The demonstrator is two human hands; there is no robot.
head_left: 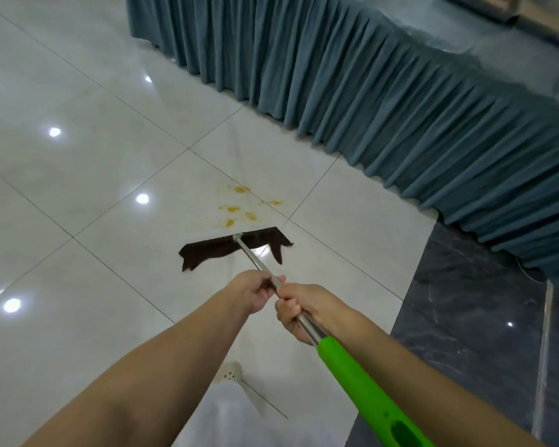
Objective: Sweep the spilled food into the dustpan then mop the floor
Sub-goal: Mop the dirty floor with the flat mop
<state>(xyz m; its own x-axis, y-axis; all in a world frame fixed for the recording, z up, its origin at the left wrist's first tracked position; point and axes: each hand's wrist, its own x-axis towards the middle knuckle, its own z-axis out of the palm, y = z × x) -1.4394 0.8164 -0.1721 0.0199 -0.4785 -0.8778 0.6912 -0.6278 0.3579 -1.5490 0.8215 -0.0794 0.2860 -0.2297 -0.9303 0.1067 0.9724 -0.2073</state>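
A mop with a dark brown cloth head (207, 250) lies flat on the white tiled floor (78, 175). Its silver pole (251, 254) runs back toward me and ends in a green handle (355, 379). My left hand (254, 290) grips the silver pole higher up, and my right hand (299, 309) grips it just above the green part. Yellow-orange food stains (239, 208) spot the tiles just beyond the mop head. No dustpan or broom is in view.
A table with a pleated blue-grey skirt (384, 101) runs diagonally along the far right. A dark marble floor strip (471, 317) borders the white tiles at the right. My white clothing (239, 411) and a pale shoe tip (229, 372) show at the bottom.
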